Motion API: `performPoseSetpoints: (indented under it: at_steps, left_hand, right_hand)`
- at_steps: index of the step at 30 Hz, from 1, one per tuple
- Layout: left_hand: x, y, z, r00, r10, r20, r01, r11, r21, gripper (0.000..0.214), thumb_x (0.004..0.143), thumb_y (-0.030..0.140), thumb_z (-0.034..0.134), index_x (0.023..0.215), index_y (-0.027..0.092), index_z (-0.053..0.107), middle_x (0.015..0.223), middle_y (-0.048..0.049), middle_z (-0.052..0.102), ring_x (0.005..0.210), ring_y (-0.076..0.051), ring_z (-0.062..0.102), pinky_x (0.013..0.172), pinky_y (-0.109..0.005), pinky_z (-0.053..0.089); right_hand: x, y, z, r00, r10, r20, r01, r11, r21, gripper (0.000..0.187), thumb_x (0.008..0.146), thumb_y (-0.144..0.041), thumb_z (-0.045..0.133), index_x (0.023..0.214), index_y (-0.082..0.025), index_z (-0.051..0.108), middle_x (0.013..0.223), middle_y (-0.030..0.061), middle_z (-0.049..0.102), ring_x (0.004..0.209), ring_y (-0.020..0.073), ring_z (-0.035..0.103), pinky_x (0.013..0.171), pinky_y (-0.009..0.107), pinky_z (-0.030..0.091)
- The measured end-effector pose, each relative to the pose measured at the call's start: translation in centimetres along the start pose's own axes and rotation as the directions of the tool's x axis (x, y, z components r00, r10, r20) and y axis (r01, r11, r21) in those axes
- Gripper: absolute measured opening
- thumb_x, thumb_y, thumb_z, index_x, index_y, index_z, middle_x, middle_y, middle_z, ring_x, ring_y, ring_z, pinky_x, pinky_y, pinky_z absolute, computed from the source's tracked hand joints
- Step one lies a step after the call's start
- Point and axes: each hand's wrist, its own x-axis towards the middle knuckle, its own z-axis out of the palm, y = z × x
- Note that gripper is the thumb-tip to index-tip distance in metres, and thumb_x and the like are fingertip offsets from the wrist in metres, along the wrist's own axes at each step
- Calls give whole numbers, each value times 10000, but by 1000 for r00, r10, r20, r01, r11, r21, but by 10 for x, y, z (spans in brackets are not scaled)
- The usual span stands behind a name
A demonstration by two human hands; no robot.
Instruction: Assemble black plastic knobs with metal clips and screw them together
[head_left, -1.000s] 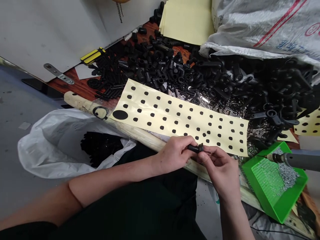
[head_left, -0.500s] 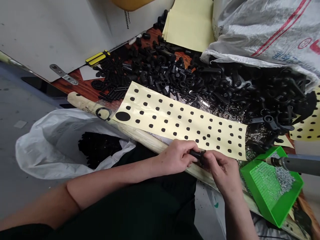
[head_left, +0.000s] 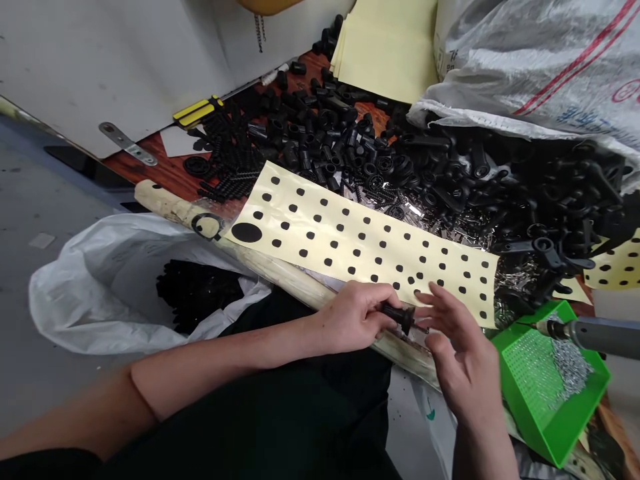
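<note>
A black plastic part (head_left: 397,317) is being gripped steadily in the left hand (head_left: 353,317), while the right hand (head_left: 463,353) is being held spread just beside it.

We read nothing for certain. White woven sack (head_left: 530,60), upper right: blue characters (head_left: 583,113) creased, unreadable; round red mark (head_left: 633,90) cut off by frame edge.

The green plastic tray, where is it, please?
The green plastic tray sits lower right in the head view, right of the right hand, below a grey power tool.
</note>
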Motion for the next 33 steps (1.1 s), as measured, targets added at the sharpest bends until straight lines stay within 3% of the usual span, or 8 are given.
performPoseSetpoints:
  at_steps: [4,6,9,15,18,21,28,33]
  left_hand:
    - [1,2,0,1000,7,-4,-6,999,33,118,778,84,561,859,151,614,664,21,605,544,-95,581,520,-190,469]
    - [0,2,-1,997,72,-4,-71,991,112,140,774,62,548,844,151,629,711,7,628,596,-99,593,552,-189,471]
    - [-1,1,-1,994,109,-9,-107,984,144,128,772,62,554,828,145,633,709,5,615,590,-97,588,541,-184,465]
    - [0,4,-1,998,-50,25,52,994,-98,128,780,83,559,881,140,613,661,22,599,539,-98,596,519,-193,494]
    - [0,5,-1,1000,9,10,-9,1000,0,136,774,70,558,862,139,636,724,2,627,598,-100,599,557,-196,490]
    - [-1,4,-2,995,101,6,-101,989,106,147,752,33,558,804,143,641,721,2,632,634,-100,590,583,-191,470]
    - [0,6,-2,997,-57,55,62,993,-100,138,778,85,548,884,141,616,679,15,606,548,-97,581,520,-199,472]
    - [-1,4,-2,990,144,-8,-142,980,140,165,761,32,543,826,145,644,760,-5,646,677,-108,605,620,-203,476]
  right_hand:
    - [-4,-4,-1,992,-124,3,124,991,-42,347,784,-311,728,1116,-235,662,1064,82,714,958,223,684,809,350,575]
    - [-3,-5,4,999,17,36,-17,1000,-22,193,848,-373,643,920,-205,703,798,47,729,689,176,684,623,284,564]
    - [-1,-5,9,966,231,117,-234,972,13,516,947,-499,401,622,-187,652,479,10,599,418,130,557,414,242,447]
    - [-7,-4,0,996,-86,-6,86,996,-14,475,796,-406,704,1229,-232,613,1198,111,667,984,229,677,807,363,581]
    - [-7,-5,5,1000,-12,-5,11,999,-53,230,823,-390,671,951,-202,711,860,64,737,732,185,690,653,295,576]
    - [-5,-5,11,968,226,107,-226,974,-6,535,934,-504,433,560,-177,630,475,22,607,420,128,562,405,230,446]
    - [-11,0,0,992,-123,-14,123,992,-7,468,804,-346,703,1252,-255,601,1209,101,662,1010,236,666,850,391,568]
    - [-5,-5,9,988,135,69,-135,991,-8,374,904,-469,528,727,-185,694,580,25,667,499,146,619,459,247,501]
